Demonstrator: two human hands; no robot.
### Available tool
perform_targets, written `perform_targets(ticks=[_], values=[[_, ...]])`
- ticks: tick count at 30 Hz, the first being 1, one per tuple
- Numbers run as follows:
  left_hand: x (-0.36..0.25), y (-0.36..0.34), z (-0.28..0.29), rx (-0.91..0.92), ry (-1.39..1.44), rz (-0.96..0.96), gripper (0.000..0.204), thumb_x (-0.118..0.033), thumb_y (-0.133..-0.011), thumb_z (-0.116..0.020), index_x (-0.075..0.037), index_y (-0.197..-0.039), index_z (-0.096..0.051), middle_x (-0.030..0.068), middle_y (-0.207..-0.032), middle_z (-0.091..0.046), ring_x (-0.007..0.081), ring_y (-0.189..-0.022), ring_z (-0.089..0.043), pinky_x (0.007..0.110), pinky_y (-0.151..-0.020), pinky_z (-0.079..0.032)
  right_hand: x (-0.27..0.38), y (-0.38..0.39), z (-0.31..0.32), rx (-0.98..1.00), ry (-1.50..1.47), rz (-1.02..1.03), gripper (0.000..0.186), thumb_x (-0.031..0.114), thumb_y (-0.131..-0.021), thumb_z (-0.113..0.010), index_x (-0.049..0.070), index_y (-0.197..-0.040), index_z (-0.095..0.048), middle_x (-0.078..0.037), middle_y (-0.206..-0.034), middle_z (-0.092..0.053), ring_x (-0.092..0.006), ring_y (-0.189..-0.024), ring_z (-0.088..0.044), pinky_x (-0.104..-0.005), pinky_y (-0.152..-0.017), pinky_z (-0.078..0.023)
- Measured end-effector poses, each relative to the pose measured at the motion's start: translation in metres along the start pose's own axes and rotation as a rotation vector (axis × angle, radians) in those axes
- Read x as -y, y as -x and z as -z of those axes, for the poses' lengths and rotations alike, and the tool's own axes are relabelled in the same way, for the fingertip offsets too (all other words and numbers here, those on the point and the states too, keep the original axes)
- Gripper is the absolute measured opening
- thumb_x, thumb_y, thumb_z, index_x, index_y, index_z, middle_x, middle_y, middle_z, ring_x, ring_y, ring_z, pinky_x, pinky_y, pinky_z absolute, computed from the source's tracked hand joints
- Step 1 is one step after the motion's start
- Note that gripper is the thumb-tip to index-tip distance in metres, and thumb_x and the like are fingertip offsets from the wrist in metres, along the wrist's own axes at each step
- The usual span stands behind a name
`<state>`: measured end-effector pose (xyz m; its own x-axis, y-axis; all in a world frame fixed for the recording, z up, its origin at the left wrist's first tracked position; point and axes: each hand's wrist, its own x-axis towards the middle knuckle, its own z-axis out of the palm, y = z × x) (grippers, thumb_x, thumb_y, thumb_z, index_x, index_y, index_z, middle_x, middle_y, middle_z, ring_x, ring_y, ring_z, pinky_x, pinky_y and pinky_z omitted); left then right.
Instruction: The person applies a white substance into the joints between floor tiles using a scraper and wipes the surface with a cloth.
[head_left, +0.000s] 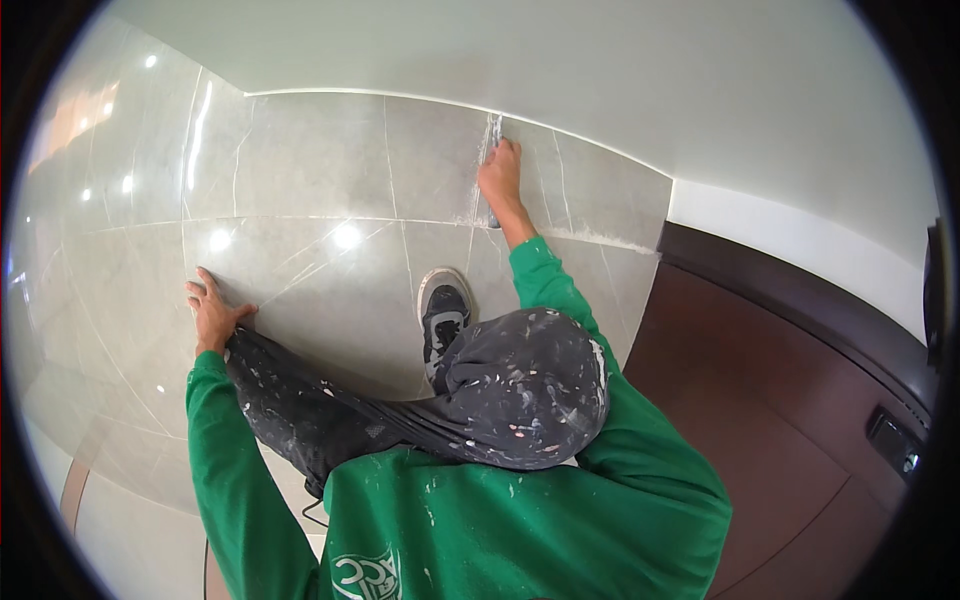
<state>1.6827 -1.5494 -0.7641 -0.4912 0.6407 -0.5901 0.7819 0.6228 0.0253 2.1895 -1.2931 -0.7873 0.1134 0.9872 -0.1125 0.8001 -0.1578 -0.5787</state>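
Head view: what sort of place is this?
Likely a room or hallway inside a building: a tiled floor meets a pale wall, beside what looks like a brown door.

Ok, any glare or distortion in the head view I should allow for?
Head view: bright spots glare off the glossy floor tiles, left of the right hand; head view: the wall's lower edge bows and the picture's rim goes black.

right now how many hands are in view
2: the left hand, spread open beside the left knee; the right hand, holding a slim tool along a floor seam. No others show.
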Motion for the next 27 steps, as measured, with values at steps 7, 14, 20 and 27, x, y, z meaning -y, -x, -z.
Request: perform_targets(ticks=[7,14,20,27], values=[[0.0,0.0,0.0,0.007,0.002,0.006,0.146,-0.033,-0.059,-0.098,-0.009,-0.163,0.002,0.0389,-0.162,-0.005,0.0601,-0.147,-0.016,0.054,-0.115,-0.04,0.0,-0.007,-0.004,-0.011,-0.005,0.046,0.026,-0.001,-0.092,-0.05,-0.007,-0.117,-0.056,-0.028,-0.123,-0.051,-0.0466,-0.114,-0.052,-0.0513,-0.098,-0.045],[-0.004,0.0,0.002,0.024,0.0,0.019,0.146,-0.032,-0.059,-0.098,-0.009,-0.163,0.002,0.0385,-0.162,-0.004,0.0586,-0.148,-0.016,0.054,-0.115,-0.04,0.012,-0.013,-0.007,0.009,0.065,0.042,0.038,-0.002,-0.09,-0.05,-0.01,-0.127,-0.053,-0.028,-0.125,-0.049,-0.0493,-0.112,-0.051,-0.0535,-0.1,-0.045],[0.0,0.0,0.0,0.01,0.007,0.001,0.145,-0.033,-0.059,-0.098,-0.008,-0.163,0.001,0.0386,-0.162,-0.005,0.0587,-0.148,-0.017,0.054,-0.116,-0.039,0.011,-0.009,-0.007,-0.059,0.084,0.191,0.04,-0.002,-0.09,-0.052,-0.008,-0.129,-0.054,-0.027,-0.129,-0.048,-0.0496,-0.116,-0.05,-0.0538,-0.097,-0.048],[0.004,-0.002,-0.005,-0.006,0.017,0.01,0.146,-0.034,-0.059,-0.098,-0.009,-0.163,0.002,0.0375,-0.163,-0.006,0.0586,-0.148,-0.017,0.054,-0.116,-0.04,-0.004,-0.005,0.029,-0.019,0.102,0.073,0.027,0.007,-0.094,-0.053,-0.004,-0.119,-0.06,-0.024,-0.115,-0.058,-0.0444,-0.108,-0.058,-0.0532,-0.088,-0.049]])
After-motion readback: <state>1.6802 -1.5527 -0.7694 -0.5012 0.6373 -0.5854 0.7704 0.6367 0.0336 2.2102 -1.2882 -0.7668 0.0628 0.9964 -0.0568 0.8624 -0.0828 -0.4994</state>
